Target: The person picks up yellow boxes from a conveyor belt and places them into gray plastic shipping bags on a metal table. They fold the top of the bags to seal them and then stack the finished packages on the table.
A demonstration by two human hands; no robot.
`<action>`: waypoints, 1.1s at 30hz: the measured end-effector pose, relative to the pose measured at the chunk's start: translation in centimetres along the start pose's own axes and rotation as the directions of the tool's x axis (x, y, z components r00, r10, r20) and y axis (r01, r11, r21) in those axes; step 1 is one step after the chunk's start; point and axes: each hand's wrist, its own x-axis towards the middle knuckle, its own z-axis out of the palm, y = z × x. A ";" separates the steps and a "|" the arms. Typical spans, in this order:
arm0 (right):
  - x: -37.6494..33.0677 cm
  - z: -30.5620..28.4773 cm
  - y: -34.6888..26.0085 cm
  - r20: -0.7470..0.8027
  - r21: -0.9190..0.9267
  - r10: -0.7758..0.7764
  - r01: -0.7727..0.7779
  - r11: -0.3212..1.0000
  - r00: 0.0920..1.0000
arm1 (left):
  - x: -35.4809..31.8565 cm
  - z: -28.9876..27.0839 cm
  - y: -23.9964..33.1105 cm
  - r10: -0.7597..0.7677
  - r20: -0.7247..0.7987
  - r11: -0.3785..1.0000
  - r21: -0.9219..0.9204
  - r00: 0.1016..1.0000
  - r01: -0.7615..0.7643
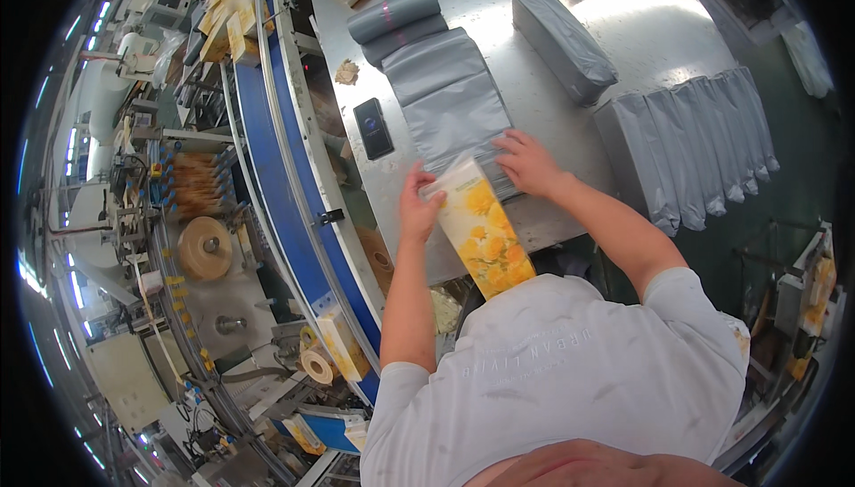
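A steel table [570, 50] carries the work, with a blue conveyor [272, 175] running along its left side. A row of filled grey packs [695, 144] stands at the table's right edge, one more grey pack [561, 37] lies further back, and a flat stack of grey bags [450, 99] stretches from the rolled ones at the top down toward the hands. A dark phone [373, 128] lies just left of that stack.

The yellow flowered pack [484, 229] sits at the near edge of the table, its upper end at the mouth of the bags, its lower end overhanging toward the person's body. It looks light, soft and squashy, wrapped in slick film, so it would likely slip under a loose hold; taking it by the long sides near the middle seems safest.

The left hand [416, 211] wraps its grip around the pack's upper left side, fingers curled on the film. The right hand [527, 164] rests spread, pressing the bags flat just beside the pack's top corner.
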 end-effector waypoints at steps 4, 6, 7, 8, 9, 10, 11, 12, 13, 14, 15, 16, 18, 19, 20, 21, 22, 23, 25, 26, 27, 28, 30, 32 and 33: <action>1.5 0.6 -0.2 0.157 -0.133 0.030 -0.009 0.991 0.987 | 2.4 0.1 -0.1 0.100 0.266 0.868 0.448 0.959 -0.215; 1.4 -0.1 -0.3 0.173 -0.088 0.083 -0.068 0.994 0.981 | 2.6 1.4 1.2 0.125 0.323 0.741 0.598 0.938 -0.305; 1.2 -0.7 -0.5 0.177 -0.070 0.117 -0.106 0.992 0.977 | 2.5 2.7 3.2 0.151 0.333 0.670 0.658 0.931 -0.344; 1.1 -1.4 -0.8 0.151 -0.039 0.108 -0.103 0.994 0.983 | 2.4 3.6 4.6 0.180 0.337 0.589 0.715 0.924 -0.376; 0.9 -2.0 -1.3 0.125 -0.006 0.094 -0.094 0.996 0.988 | 2.4 4.3 5.0 0.195 0.283 0.579 0.740 0.939 -0.343; 0.7 -2.4 -1.9 0.101 0.030 0.079 -0.082 0.996 0.992 | 2.5 4.9 4.9 0.206 0.227 0.569 0.763 0.952 -0.306; 0.4 -2.7 -2.7 0.111 -0.016 0.049 -0.047 0.999 0.993 | 2.6 5.6 4.8 0.219 0.173 0.561 0.783 0.960 -0.269; -0.1 -3.1 -3.9 0.123 -0.062 0.022 -0.015 0.998 0.992 | 2.6 6.3 3.7 0.194 0.044 0.695 0.699 0.980 -0.169; -0.4 -3.4 -5.0 0.138 -0.103 -0.010 0.024 0.994 0.990 | 2.3 6.6 1.8 0.145 -0.084 0.807 0.586 0.986 -0.068; -1.0 -3.5 -5.7 0.125 -0.106 -0.044 0.058 0.993 0.991 | 2.0 6.8 -0.3 0.076 -0.194 0.895 0.446 0.978 0.020; -1.7 -3.4 -6.3 0.115 -0.101 -0.086 0.098 0.990 0.990 | 1.4 6.3 -2.5 0.050 -0.188 0.943 0.333 0.981 0.016; -2.4 -3.2 -6.1 0.097 -0.104 -0.107 0.118 0.988 0.989 | 0.2 6.3 -3.3 0.100 -0.118 0.923 0.383 0.988 -0.048; -4.3 -0.5 -3.7 -0.080 0.183 -0.015 0.029 0.983 0.997 | -2.2 5.3 -3.8 0.192 0.036 0.861 0.473 0.981 -0.186; -4.7 0.1 -3.8 -0.150 0.332 0.044 0.008 0.943 0.988 | -2.9 4.9 -4.2 0.211 0.066 0.873 0.436 0.975 -0.219; -4.4 1.1 -3.8 -0.192 0.330 0.193 -0.122 0.936 0.962 | -3.4 4.4 -4.6 0.230 0.096 0.883 0.397 0.968 -0.249; -3.2 1.8 -4.4 -0.223 0.337 0.331 -0.246 0.909 0.917 | -4.0 4.0 -5.1 0.243 0.115 0.894 0.358 0.963 -0.269; -2.4 2.1 -4.4 -0.260 0.342 0.461 -0.366 0.865 0.848 | -3.9 3.5 -5.4 0.276 0.145 0.909 0.282 0.950 -0.307; -1.5 2.1 -4.0 -0.147 0.242 0.450 -0.409 0.880 0.881 | -3.6 2.7 -5.6 0.310 0.172 0.917 0.204 0.935 -0.341; 0.2 2.4 -2.7 0.079 0.026 0.441 -0.444 0.895 0.894 | -3.4 1.7 -7.0 0.277 0.125 0.960 0.012 0.953 -0.281; 0.1 2.0 -2.8 0.095 0.002 0.451 -0.453 0.891 0.888 | -3.4 1.3 -7.9 0.199 0.066 0.976 -0.107 0.978 -0.192; 0.2 1.8 -3.1 0.117 -0.023 0.456 -0.456 0.889 0.882 | -3.3 0.9 -8.8 0.108 0.010 0.968 -0.230 0.994 -0.103; -0.1 1.7 -2.7 0.135 -0.056 0.472 -0.468 0.882 0.871 | -2.7 1.1 -7.4 0.067 -0.050 0.989 -0.131 0.996 -0.073; -0.7 2.2 -2.0 0.089 -0.028 0.510 -0.510 0.860 0.856 | -0.7 1.7 -4.6 -0.003 -0.181 0.998 0.062 0.983 0.015; -1.8 3.1 -3.2 0.112 -0.036 0.533 -0.533 0.846 0.839 | 1.7 2.1 -4.6 0.243 -0.132 0.794 0.596 0.961 -0.119; -1.4 2.7 -3.2 0.120 -0.059 0.542 -0.539 0.840 0.832 | 3.1 2.3 -4.5 0.355 -0.053 0.578 0.797 0.933 -0.175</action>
